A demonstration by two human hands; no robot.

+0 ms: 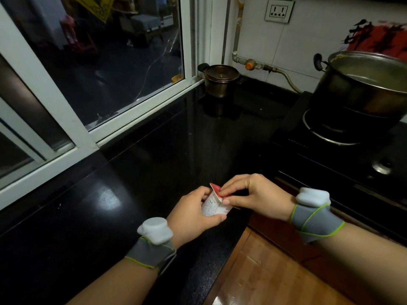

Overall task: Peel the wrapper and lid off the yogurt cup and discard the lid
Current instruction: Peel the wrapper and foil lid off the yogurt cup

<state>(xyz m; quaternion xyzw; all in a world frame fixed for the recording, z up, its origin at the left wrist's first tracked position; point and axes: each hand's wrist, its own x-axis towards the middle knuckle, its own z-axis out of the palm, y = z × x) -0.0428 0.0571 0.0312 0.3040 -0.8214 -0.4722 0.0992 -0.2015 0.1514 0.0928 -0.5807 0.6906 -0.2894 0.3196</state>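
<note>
Left hand [193, 214] wrapped round the cup [214, 205], tilted above the table [136, 172] edge. Right hand [255, 194] pinching the lid [217, 190] rim, fingertips closed on it. Best to steady the cup, peel slowly, avoid spilling.

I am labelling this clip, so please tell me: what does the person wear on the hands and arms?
Both hands, the left hand and the right hand, are bare, without gloves. Each wrist carries a grey wrist wrap with lime-green edging, and a rounded white device sits on top of each. The forearms show no sleeves.
</note>
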